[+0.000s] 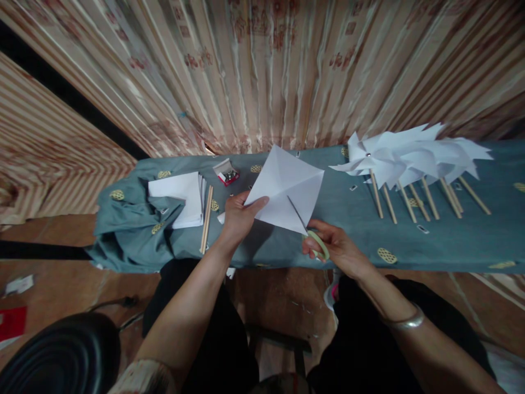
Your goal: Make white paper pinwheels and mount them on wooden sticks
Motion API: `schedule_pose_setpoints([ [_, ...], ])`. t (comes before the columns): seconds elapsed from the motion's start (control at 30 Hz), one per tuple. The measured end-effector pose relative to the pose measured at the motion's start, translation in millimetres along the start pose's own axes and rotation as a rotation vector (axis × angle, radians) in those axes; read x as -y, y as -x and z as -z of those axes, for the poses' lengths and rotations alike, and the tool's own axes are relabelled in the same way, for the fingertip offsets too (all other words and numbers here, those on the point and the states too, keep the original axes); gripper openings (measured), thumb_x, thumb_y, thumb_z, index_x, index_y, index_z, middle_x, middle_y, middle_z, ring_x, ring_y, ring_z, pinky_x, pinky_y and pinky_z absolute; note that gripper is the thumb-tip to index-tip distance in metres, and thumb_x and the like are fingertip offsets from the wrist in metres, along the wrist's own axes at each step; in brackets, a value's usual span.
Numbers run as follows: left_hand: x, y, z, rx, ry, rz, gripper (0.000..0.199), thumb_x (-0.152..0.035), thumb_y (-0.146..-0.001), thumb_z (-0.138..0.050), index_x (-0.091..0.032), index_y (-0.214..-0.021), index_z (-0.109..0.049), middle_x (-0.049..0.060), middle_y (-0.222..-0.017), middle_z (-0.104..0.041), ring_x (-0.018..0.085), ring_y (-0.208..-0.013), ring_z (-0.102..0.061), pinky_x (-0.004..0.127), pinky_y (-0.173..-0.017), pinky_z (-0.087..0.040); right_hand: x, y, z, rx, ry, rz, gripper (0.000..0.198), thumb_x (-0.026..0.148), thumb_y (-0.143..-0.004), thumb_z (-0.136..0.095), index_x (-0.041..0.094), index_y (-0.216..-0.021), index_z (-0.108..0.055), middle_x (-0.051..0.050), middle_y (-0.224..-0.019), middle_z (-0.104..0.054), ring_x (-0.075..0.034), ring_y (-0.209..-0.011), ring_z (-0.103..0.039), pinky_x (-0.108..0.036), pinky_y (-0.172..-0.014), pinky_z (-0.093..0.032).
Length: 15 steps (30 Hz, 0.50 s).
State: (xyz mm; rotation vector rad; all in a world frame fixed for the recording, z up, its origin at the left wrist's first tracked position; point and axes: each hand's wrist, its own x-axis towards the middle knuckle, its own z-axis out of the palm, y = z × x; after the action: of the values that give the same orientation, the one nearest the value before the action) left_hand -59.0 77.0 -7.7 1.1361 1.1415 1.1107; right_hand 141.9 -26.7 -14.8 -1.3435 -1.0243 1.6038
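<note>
A square sheet of white paper point(283, 183) with diagonal creases is held up over the table. My left hand point(241, 213) pinches its left corner, thumb on top. In my right hand point(328, 243) is a pair of scissors point(318, 244) with light green handles, fingers closed round the loops. One dark blade lies over the paper from its near corner toward the middle; the other blade is hidden beneath. Left of my left hand lie a few thin wooden sticks point(207, 219) and a stack of white paper point(186, 200). A small open box of metal pins point(226, 172) sits behind them.
Several white paper pinwheels point(406, 156) on wooden sticks lie overlapping at the right of the cloth-covered table point(348, 246). A pleated curtain point(262, 71) hangs along the back edge. A black round stool point(61, 355) stands at lower left.
</note>
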Motion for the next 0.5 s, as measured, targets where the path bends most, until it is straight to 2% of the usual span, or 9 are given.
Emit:
schedule_pose_setpoints([
  [0.23,0.4,0.1,0.5,0.0,0.003,0.008,0.023,-0.031,-0.064,-0.081,-0.016,-0.08,-0.076,0.002,-0.071,-0.072,0.016,-0.06,-0.064,0.027,-0.055,-0.053,5.3,1.5,-1.6,-0.029,0.011,-0.038,0.068,0.059,-0.06,-0.082,0.017,-0.11,-0.063,0.001,-0.058,-0.064,-0.011,-0.047,-0.052,-0.021,-0.039,-0.028],
  [0.5,0.6,0.5,-1.2,-0.005,0.026,0.009,0.024,-0.031,-0.063,-0.081,-0.015,-0.08,-0.075,0.002,-0.07,-0.072,0.015,-0.058,-0.063,0.027,-0.055,-0.052,3.0,0.9,-2.7,-0.048,-0.009,-0.024,0.065,0.059,-0.059,-0.083,0.018,-0.106,-0.062,0.003,-0.056,-0.064,-0.009,-0.044,-0.052,-0.019,-0.038,-0.028],
])
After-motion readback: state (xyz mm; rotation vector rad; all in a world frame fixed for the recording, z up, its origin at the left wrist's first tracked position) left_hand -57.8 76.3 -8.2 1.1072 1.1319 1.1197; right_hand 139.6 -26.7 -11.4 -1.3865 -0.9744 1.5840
